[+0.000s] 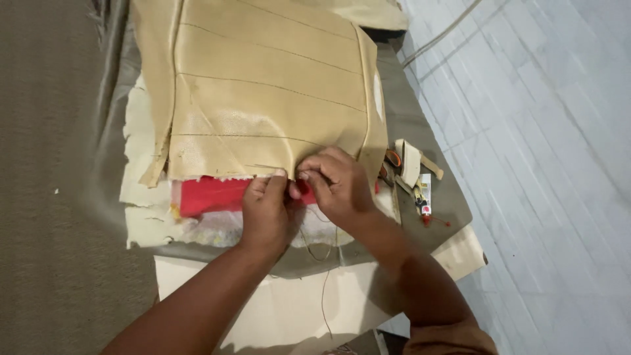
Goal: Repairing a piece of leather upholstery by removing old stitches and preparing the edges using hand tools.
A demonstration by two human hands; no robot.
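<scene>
Both hands, left hand [266, 210] and right hand [336, 184], pinch-grip the tan cover [263, 92] edge above red fabric [213, 195], glue tube [424, 195] nearby.

You have a low work surface [420, 141] covered in grey-olive cloth, its right edge running beside a pale tiled floor [545, 131]. On your left a taupe fabric expanse [52, 164] runs from near to far. Flat pale cardboard [289, 306] lies at the near edge, poking out at the right corner. A ragged cream foam sheet [141, 197] rests on the cloth, left of centre. At the right side sit a small tube [424, 195] and a cream block [411, 161] just beside each other. A thin thread [325, 289] trails toward you across the cardboard.
</scene>
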